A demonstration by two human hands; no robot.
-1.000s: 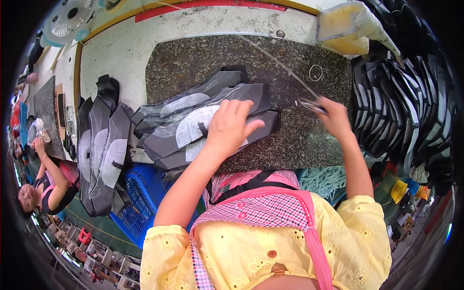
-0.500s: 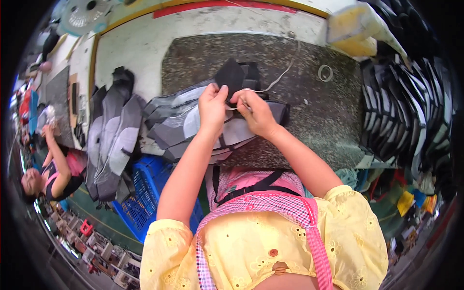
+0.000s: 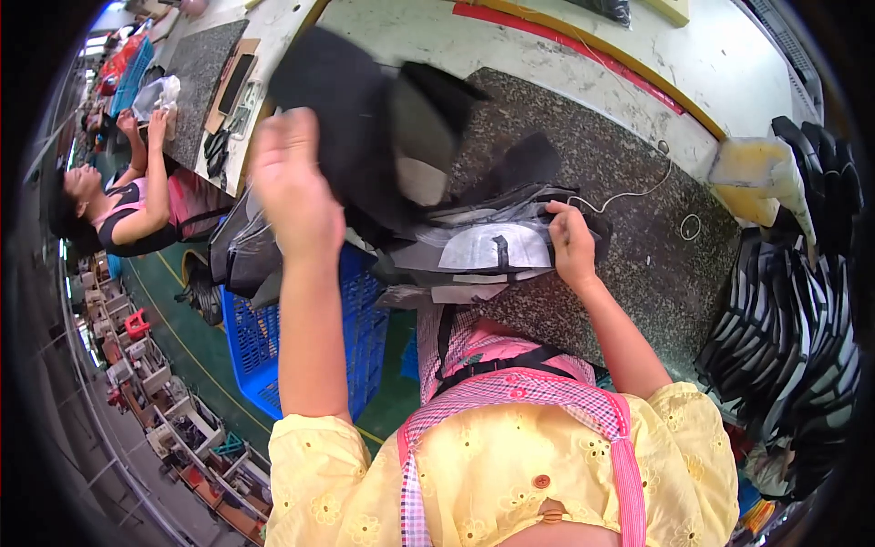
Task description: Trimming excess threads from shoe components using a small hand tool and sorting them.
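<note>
A worn white desk [image 3: 510, 53] stretches across the workshop, carrying a dark speckled slab [image 3: 679, 287]. Off to the left, a co-worker [image 3: 150, 205] is at a second desk [image 3: 284, 23]. On the right, a long row of overlapping black and grey panels [image 3: 775, 337] curves downward. Below the near edge, leftward, stands a blue plastic crate [image 3: 365, 319]. A pile of grey panels [image 3: 474, 216], showing a white half-round patch [image 3: 472, 250], lies by the slab's near edge. Beyond its left end, dark panels [image 3: 337, 118] are raised and tilted, blurred. The left hand [image 3: 296, 182] is against their left side; blur means I cannot tell whether its grip is closed on them. The right hand [image 3: 572, 246] touches the pile's right end, fingers curled; whether its grip is clamped, I cannot tell. Thin pale cord [image 3: 629, 194] reaches its fingertips.
</note>
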